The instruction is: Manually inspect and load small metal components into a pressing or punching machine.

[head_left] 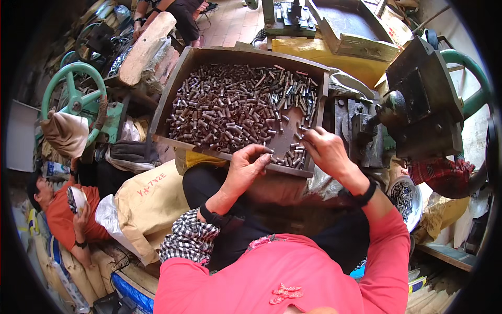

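Head view: the small bunch of metal tubes (pixel 297 157) sits in the near right corner of the tray (pixel 198 148); it lies right of the left hand (pixel 246 166) and just on the near side of the right hand (pixel 328 152)'s fingertips; most of its tubes seem to point away from the person, though some lean; both hands are close, and I can't tell which is nearer. The left thumb and first finger look pinched on a small metal piece (pixel 271 151); the right fingers are bunched and point down and left, but I can't tell if they grip anything. The near wall is right by the left hand; the right arm comes over the right side; a bare strip of floor between the hands gives some room; the big pile (pixel 219 107) fills the left side.
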Tool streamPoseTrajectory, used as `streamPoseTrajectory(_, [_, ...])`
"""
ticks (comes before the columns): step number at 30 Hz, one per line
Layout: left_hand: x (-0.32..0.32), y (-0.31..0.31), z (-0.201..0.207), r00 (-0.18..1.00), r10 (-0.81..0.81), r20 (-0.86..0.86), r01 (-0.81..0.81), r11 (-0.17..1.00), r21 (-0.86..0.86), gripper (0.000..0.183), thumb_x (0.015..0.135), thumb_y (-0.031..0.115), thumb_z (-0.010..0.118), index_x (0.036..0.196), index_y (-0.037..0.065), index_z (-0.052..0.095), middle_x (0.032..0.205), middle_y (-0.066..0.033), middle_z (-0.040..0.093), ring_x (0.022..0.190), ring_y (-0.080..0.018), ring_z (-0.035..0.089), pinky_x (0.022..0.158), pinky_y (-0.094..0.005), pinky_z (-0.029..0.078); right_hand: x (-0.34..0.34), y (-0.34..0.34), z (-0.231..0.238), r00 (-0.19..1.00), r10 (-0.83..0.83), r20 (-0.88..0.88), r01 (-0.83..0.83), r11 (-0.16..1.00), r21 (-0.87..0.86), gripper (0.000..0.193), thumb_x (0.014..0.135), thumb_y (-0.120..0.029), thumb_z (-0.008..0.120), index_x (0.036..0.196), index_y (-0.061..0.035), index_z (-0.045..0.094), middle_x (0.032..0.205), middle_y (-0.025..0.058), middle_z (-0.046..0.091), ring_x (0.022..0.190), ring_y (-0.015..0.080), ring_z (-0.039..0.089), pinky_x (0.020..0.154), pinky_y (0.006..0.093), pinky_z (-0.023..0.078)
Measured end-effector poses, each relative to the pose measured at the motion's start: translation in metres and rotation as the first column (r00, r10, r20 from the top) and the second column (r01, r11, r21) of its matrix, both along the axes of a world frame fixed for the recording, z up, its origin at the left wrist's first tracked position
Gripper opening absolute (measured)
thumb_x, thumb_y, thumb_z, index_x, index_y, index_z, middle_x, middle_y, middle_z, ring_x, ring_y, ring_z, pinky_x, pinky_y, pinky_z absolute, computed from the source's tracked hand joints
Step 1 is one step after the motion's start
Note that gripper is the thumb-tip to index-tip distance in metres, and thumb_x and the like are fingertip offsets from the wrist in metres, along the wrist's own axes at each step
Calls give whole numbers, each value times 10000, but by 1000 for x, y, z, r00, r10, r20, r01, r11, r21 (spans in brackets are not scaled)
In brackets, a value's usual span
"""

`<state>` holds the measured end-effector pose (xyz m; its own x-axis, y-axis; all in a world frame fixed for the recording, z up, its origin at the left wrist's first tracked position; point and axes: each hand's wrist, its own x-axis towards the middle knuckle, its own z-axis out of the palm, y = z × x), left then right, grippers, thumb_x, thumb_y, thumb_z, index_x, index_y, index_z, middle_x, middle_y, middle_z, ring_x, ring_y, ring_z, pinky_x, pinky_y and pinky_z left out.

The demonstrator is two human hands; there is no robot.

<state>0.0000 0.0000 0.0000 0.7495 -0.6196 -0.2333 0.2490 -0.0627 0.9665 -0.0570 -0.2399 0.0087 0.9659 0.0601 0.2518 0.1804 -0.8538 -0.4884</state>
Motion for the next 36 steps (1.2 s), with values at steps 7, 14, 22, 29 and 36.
streamPoseTrajectory(7, [67, -35, -7, 982, 175, 73, -170, 983, -70, 167, 880, 156, 610, 990, 30, 608, 756, 8, 625, 597, -31, 544, 492, -170, 433, 114, 3, -27, 997, -13, -81, 1, 990, -144, 130, 814, -66, 481, 901, 15, 536, 883, 220, 576, 805, 379, 612, 710, 447, 497])
streamPoseTrajectory(14, [74, -42, -28, 980, 132, 147, -127, 991, -41, 162, 889, 131, 588, 986, 4, 612, 775, -7, 625, 622, -39, 554, 533, -180, 456, 158, 29, -49, 984, -34, -176, -33, 931, -364, 171, 794, -76, 509, 933, 11, 557, 867, 220, 619, 780, 359, 644, 636, 415, 528])
streamPoseTrajectory(22, [77, -41, -29, 989, 63, 138, -64, 998, 5, 181, 886, 125, 594, 1018, 2, 601, 793, 6, 624, 650, -39, 547, 559, -183, 457, 93, 25, -42, 963, 105, -249, -178, 939, -294, 247, 751, -52, 557, 984, 13, 513, 826, 231, 581, 688, 357, 632, 569, 412, 513])
streamPoseTrajectory(29, [75, -46, -32, 966, 3, 259, -45, 987, 155, 160, 873, 108, 601, 986, -5, 613, 768, -12, 611, 638, -51, 558, 558, -205, 448, 36, 13, -30, 986, 153, 60, -150, 987, -55, 285, 740, -41, 589, 1017, -6, 532, 827, 151, 558, 622, 289, 608, 527, 366, 507])
streamPoseTrajectory(36, [66, -48, -37, 681, -328, 655, 84, 923, 375, 154, 802, 84, 610, 936, 10, 616, 850, -146, 615, 765, -310, 610, 676, -354, 483, 16, -18, -21, 994, -59, 95, 75, 982, -172, 98, 702, -43, 595, 779, -63, 537, 732, 96, 519, 655, 274, 585, 558, 373, 471])
